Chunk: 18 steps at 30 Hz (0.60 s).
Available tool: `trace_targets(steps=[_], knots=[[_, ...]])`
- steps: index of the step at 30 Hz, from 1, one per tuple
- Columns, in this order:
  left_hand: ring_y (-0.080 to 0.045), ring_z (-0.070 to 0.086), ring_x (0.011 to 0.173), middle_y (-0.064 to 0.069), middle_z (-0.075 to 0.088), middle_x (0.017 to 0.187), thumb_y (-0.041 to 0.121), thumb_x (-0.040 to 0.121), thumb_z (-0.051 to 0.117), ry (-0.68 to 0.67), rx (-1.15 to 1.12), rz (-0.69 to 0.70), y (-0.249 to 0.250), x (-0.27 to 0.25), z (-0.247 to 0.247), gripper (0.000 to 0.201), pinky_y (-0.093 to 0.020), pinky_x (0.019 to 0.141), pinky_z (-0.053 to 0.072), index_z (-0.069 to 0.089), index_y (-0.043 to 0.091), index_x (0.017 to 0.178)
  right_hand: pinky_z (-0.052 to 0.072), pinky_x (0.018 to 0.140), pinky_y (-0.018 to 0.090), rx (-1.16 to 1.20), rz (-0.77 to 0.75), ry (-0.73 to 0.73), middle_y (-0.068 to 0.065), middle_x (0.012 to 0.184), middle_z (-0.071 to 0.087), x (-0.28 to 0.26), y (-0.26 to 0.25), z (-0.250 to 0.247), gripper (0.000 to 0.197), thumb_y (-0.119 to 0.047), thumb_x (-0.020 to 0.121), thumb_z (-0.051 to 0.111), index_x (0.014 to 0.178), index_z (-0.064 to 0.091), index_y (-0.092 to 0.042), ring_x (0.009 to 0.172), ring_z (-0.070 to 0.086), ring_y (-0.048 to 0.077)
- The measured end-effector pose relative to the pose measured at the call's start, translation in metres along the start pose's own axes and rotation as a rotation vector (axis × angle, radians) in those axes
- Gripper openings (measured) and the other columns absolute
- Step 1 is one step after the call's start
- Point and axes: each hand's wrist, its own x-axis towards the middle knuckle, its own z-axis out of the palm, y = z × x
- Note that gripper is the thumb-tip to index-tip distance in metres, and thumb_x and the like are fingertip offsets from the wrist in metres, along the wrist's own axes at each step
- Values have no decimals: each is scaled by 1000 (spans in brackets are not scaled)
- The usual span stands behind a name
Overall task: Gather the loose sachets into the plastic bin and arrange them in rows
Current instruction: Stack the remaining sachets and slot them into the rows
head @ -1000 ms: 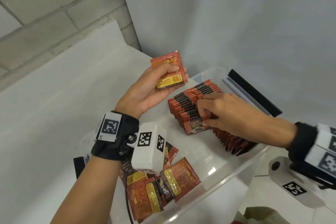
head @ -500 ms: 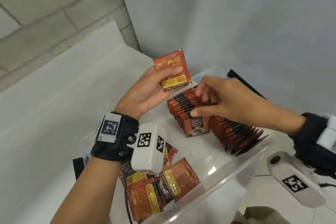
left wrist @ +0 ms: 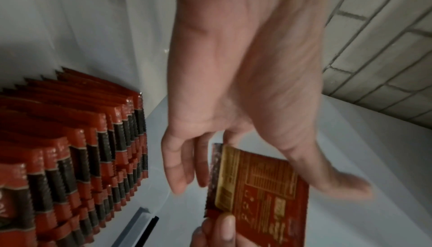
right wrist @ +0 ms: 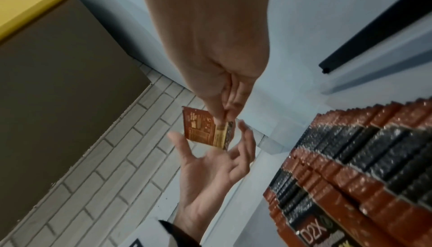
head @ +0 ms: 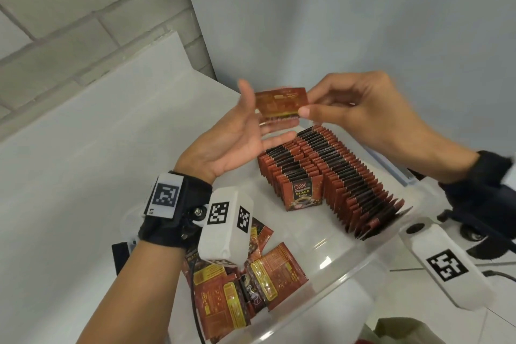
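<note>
Now, step: passing one sachet (head: 280, 102) between hands above the plastic bin (head: 371, 257).
Right hand (head: 360, 112): thumb and fingers pinch the sachet's 3 o'clock edge.
Left hand (head: 237, 137): palm up, fingers spread and slack, holding nothing.
Rows (head: 335, 173): standing in the bin at 5 o'clock of the sachet.
Loose pile (head: 251, 282): at 6 o'clock, unsorted.
Advice: I'd turn it upright, face matched, and slot it at the short row's front.

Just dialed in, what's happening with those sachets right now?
The person is filing coffee sachets into a clear plastic bin. The right hand pinches one sachet above the bin, beside the open left hand. Two rows of upright sachets already stand in the bin. A loose pile lies at its near end, not yet sorted.
</note>
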Motion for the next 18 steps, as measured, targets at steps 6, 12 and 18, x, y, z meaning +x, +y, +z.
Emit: trace_targets(steps=[6,12,18], knots=[[-13,67,79,-11,70,93,58,78,39,62,107,-85,1,0,3,73,-19,68,55,62,-2,113,53,91,28,-35,-69,-5,-1,99,73,0,-1,-8,14,-9,79,72,93,74,-7,95,69,11],[-15,69,80,-9,71,92,15,79,59,120,115,-33,1,0,0,38,-24,72,57,61,-2,113,53,89,21,1,-2,-26,-4,104,73,-3,0,-7,19,-4,90,61,103,73,-12,101,67,6],[-24,71,87,-13,72,94,8,79,58,155,35,47,5,-4,7,13,-32,73,59,55,3,90,53,78,15,487,274,-76,1,100,75,-12,-6,-5,34,-33,85,56,110,65,-13,95,71,12]])
